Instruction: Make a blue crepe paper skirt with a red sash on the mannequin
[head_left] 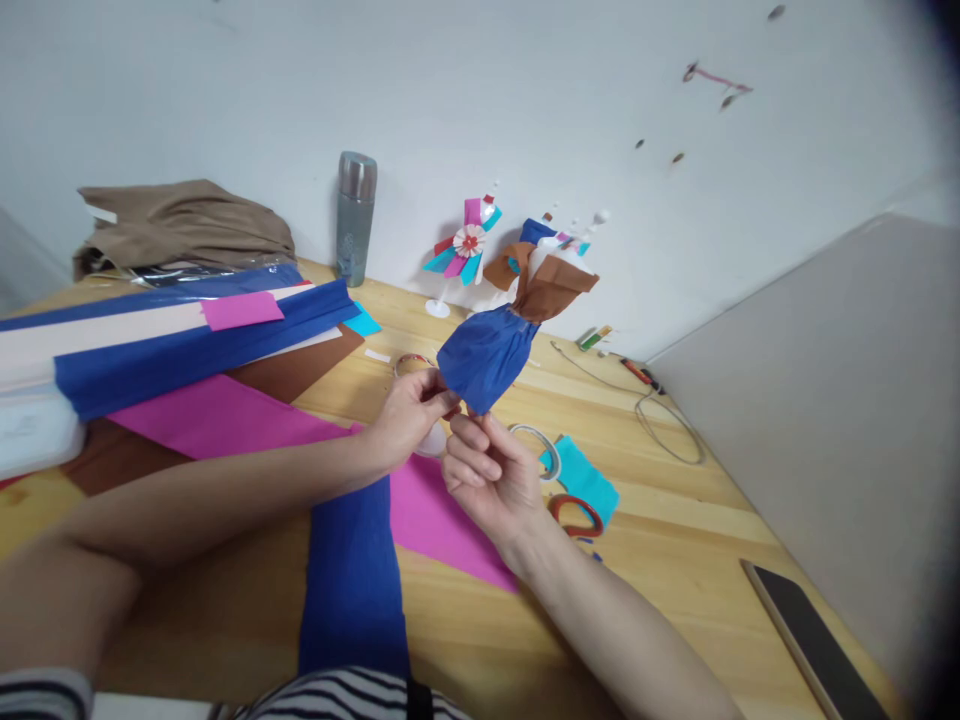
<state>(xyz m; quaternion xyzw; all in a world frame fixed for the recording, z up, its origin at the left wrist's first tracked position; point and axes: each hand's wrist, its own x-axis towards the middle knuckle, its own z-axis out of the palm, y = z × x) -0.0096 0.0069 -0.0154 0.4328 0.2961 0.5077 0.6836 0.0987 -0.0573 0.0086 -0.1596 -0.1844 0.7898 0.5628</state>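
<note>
Both the left hand (409,420) and the right hand (493,475) — fingers pinched closed — hold the blue skirt (484,355) by its hem, up and left of the tape roll (554,460), where light, even pressure should best spare its gathers.

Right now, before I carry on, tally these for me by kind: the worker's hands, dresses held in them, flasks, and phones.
Hands: 2 (left hand, right hand)
Held dresses: 1 (blue-and-brown dress)
Flasks: 1 (grey flask)
Phones: 1 (dark phone)
Total: 5
</note>
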